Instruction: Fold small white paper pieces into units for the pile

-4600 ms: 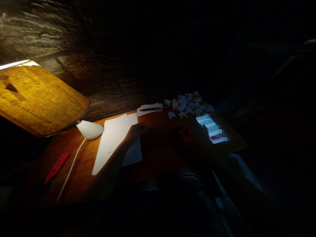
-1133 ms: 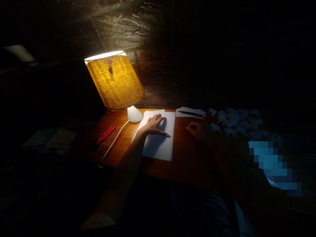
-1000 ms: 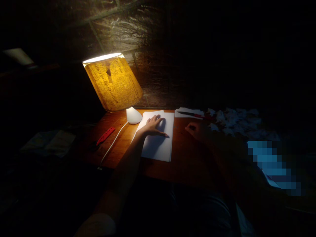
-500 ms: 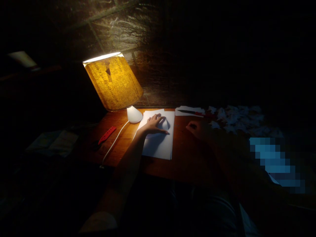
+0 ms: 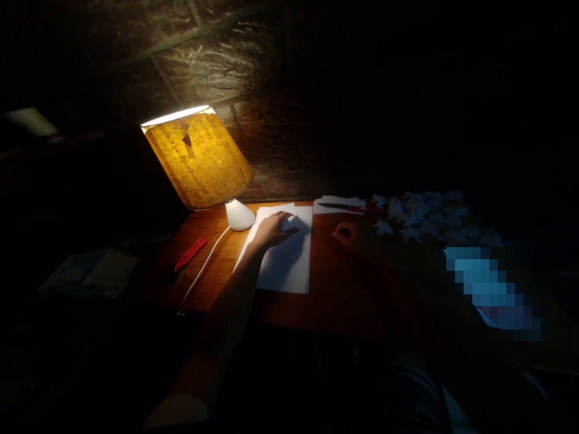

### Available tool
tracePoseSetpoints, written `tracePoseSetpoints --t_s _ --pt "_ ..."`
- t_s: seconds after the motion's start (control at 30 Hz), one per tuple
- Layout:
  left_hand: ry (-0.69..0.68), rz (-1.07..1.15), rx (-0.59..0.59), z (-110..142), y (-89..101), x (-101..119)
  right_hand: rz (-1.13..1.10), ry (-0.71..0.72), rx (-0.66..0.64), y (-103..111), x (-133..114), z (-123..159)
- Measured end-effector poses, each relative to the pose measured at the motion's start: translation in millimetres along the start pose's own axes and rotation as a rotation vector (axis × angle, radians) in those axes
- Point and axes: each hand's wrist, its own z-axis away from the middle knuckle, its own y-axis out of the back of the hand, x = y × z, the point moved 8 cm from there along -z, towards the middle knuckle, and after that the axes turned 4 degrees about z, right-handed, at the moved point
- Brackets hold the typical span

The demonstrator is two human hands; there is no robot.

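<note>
My left hand point(image 5: 272, 231) lies on a stack of white paper point(image 5: 284, 268), its fingers drawn together over a raised fold near the sheet's upper edge. My right hand point(image 5: 355, 237) rests in shadow on the wooden desk point(image 5: 332, 301), loosely curled and holding nothing. Just beyond it, a craft knife with a red handle point(image 5: 339, 207) lies on a white paper strip point(image 5: 337, 204). A heap of crumpled white paper pieces point(image 5: 420, 214) spreads to the right.
A white lamp base point(image 5: 239, 216) with a tilted newsprint shade point(image 5: 199, 160) stands behind the paper, its white cord point(image 5: 203, 265) running forward. A red strip point(image 5: 190, 254) lies at left. A pixelated blue object point(image 5: 486, 286) sits at right; pale papers point(image 5: 88, 271) lie lower left.
My left hand's fingers have closed together over the paper fold. The view has shifted slightly, moving everything a little left. My right hand has barely moved.
</note>
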Motion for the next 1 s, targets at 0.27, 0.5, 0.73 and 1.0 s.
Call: tracePoseSetpoints --t_s 0.27,0.5,0.73,1.0 --pt "-0.058 0.0 0.102 1.5 3.2 27.4 -0.136 0.067 -0.021 -2.3 -4.6 -2.1" --pt "-0.216 0.043 0.121 10.0 3.8 77.0 -0.509 0.045 0.099 3.9 -11.3 -1.6" --pt "-0.268 0.04 0.116 11.9 -2.5 93.2 -0.798 -0.009 -0.028 -8.7 -13.4 -2.6" --pt "-0.355 0.072 0.108 20.3 -0.9 109.2 -0.923 0.026 -0.162 -20.2 -14.4 -2.8"
